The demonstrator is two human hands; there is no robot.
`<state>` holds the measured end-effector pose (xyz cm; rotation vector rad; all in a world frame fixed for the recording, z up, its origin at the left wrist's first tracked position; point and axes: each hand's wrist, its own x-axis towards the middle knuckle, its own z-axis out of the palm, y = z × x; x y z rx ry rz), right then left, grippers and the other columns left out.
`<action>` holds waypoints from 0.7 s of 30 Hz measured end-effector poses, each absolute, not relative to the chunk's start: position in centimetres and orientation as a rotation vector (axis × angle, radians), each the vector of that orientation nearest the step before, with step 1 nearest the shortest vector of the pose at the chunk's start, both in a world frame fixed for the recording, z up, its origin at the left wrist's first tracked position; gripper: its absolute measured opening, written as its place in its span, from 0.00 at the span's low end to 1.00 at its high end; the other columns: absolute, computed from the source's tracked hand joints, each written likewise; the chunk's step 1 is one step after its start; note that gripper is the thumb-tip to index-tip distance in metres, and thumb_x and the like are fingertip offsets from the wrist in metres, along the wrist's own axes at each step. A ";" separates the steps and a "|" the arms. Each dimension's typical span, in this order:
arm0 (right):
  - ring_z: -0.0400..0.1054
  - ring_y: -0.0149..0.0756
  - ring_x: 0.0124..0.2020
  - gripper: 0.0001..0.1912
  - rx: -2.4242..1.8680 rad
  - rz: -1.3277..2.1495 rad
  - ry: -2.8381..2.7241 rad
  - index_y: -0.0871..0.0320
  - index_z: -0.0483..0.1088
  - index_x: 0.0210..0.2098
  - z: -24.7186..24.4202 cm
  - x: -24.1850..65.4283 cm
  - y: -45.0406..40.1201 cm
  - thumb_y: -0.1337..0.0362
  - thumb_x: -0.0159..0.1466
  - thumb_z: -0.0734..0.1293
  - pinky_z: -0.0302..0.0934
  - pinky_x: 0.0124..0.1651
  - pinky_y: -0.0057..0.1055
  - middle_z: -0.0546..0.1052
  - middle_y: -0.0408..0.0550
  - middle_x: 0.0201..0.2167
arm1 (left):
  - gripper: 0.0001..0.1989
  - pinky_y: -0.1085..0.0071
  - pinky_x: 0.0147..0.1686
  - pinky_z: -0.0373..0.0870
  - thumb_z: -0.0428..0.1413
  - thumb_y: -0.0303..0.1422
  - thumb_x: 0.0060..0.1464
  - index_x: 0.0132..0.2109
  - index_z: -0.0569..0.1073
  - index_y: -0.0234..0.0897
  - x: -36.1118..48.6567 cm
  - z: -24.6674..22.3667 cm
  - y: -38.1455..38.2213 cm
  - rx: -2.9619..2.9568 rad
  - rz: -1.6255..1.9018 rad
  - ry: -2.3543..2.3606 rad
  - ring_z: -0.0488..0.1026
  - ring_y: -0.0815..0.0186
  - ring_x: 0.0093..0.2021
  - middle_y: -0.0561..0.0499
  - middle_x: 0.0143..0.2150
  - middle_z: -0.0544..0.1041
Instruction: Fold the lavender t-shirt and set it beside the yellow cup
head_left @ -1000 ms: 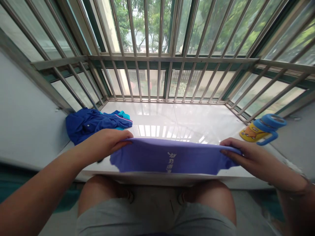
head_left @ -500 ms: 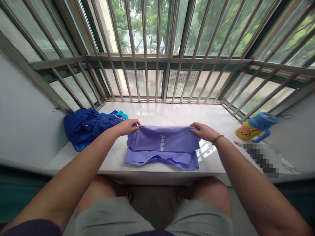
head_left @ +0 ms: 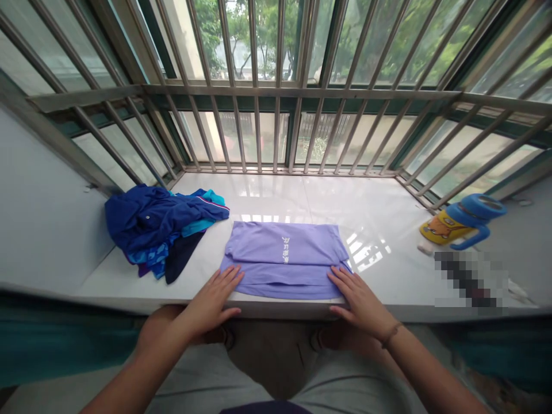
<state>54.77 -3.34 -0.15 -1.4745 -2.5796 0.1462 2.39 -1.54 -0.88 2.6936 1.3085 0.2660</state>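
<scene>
A lavender garment with white lettering (head_left: 284, 244), perhaps a T-shirt, lies folded on the white window ledge (head_left: 379, 276). Its folded upper layer covers the far part, and loose layers show along the near edge. My left hand (head_left: 218, 296) rests flat on the near left corner, fingers stretched out. On the near right corner lies my right hand (head_left: 356, 296), its fingers also extended, with a thin band around the wrist. Neither hand grips the cloth.
To the left is a heap of blue and dark clothes (head_left: 150, 224). A blue and yellow bottle with a handle (head_left: 452, 224) stands at the right, beside a pixelated dark patch (head_left: 468, 279). Metal window bars (head_left: 297, 126) enclose the far side.
Both hands have let go of the garment's far edge and moved toward me onto its near corners. The cloth now lies flatter. More of the clothes heap shows.
</scene>
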 end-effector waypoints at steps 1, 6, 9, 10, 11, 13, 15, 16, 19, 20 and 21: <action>0.57 0.58 0.79 0.46 -1.473 0.078 -2.581 0.52 0.56 0.81 -0.9 54.9 -4.2 0.50 0.70 0.74 0.56 0.77 0.61 0.62 0.58 0.79 | 0.45 0.44 0.78 0.59 0.64 0.46 0.67 0.83 0.53 0.45 2.0 -1.6 -2.4 2.731 0.279 1.333 0.58 0.47 0.81 0.41 0.83 0.58; 0.66 0.50 0.74 0.36 -1.484 -0.188 -2.490 0.51 0.58 0.79 -2.8 55.2 -6.5 0.66 0.75 0.66 0.61 0.75 0.55 0.69 0.55 0.75 | 0.35 0.48 0.75 0.66 0.54 0.30 0.72 0.81 0.59 0.47 0.7 -3.4 -4.5 2.804 0.475 1.395 0.66 0.53 0.77 0.45 0.79 0.66; 0.73 0.46 0.68 0.30 -1.454 -0.196 -2.478 0.49 0.64 0.76 -2.7 56.1 -7.1 0.69 0.76 0.62 0.66 0.71 0.48 0.74 0.53 0.72 | 0.30 0.56 0.69 0.76 0.48 0.23 0.71 0.75 0.69 0.47 -0.7 -3.4 -5.0 2.756 0.628 1.371 0.76 0.58 0.69 0.47 0.73 0.76; 0.74 0.46 0.66 0.29 -1.441 -0.179 -2.471 0.48 0.66 0.75 -2.5 56.4 -7.2 0.69 0.77 0.61 0.68 0.70 0.47 0.76 0.52 0.70 | 0.28 0.59 0.66 0.78 0.48 0.23 0.72 0.72 0.73 0.47 -1.2 -3.2 -5.1 2.730 0.676 1.368 0.79 0.60 0.66 0.47 0.70 0.79; 0.76 0.45 0.64 0.27 -1.429 -0.156 -2.457 0.48 0.68 0.73 -2.2 56.8 -7.3 0.68 0.77 0.61 0.70 0.68 0.46 0.77 0.52 0.68 | 0.25 0.61 0.64 0.80 0.48 0.24 0.72 0.69 0.76 0.46 -1.8 -3.1 -5.2 2.704 0.720 1.369 0.81 0.60 0.62 0.47 0.67 0.81; 0.78 0.44 0.58 0.23 -1.407 -0.090 -2.417 0.48 0.73 0.69 -1.6 57.3 -7.4 0.67 0.78 0.61 0.73 0.63 0.44 0.81 0.52 0.62 | 0.20 0.62 0.60 0.82 0.51 0.27 0.73 0.62 0.81 0.45 -2.5 -2.5 -5.3 2.661 0.780 1.376 0.84 0.60 0.57 0.48 0.60 0.85; 0.79 0.43 0.53 0.19 -1.397 0.022 -2.383 0.48 0.77 0.63 -0.7 57.5 -7.3 0.65 0.78 0.61 0.75 0.59 0.41 0.84 0.52 0.55 | 0.16 0.61 0.59 0.83 0.53 0.30 0.72 0.57 0.83 0.45 -2.9 -1.6 -5.2 2.615 0.784 1.371 0.84 0.59 0.54 0.47 0.56 0.86; 0.80 0.43 0.51 0.18 -1.402 0.098 -2.367 0.48 0.79 0.60 -0.2 57.5 -7.2 0.64 0.78 0.61 0.76 0.57 0.40 0.85 0.52 0.52 | 0.15 0.60 0.58 0.83 0.53 0.30 0.72 0.55 0.84 0.45 -3.0 -0.9 -5.0 2.581 0.751 1.356 0.84 0.58 0.54 0.47 0.54 0.87; 0.80 0.45 0.50 0.16 -1.468 0.409 -2.308 0.48 0.82 0.52 2.2 57.4 -6.2 0.61 0.77 0.61 0.76 0.55 0.41 0.85 0.52 0.48 | 0.14 0.63 0.54 0.82 0.53 0.34 0.72 0.50 0.84 0.46 -2.8 2.3 -3.6 2.419 0.540 1.291 0.84 0.58 0.50 0.47 0.50 0.87; 0.80 0.46 0.50 0.16 -1.509 0.532 -2.275 0.48 0.82 0.50 3.1 57.3 -5.5 0.59 0.76 0.62 0.75 0.56 0.43 0.85 0.52 0.48 | 0.14 0.64 0.52 0.81 0.53 0.36 0.71 0.49 0.84 0.46 -2.6 3.6 -2.8 2.348 0.462 1.277 0.84 0.58 0.49 0.48 0.49 0.87; 0.79 0.48 0.51 0.16 -1.555 0.655 -2.232 0.48 0.83 0.50 4.1 57.3 -4.7 0.57 0.76 0.63 0.75 0.58 0.44 0.85 0.52 0.49 | 0.13 0.65 0.50 0.80 0.54 0.38 0.71 0.48 0.84 0.46 -2.3 5.0 -1.8 2.277 0.398 1.269 0.84 0.58 0.48 0.49 0.47 0.87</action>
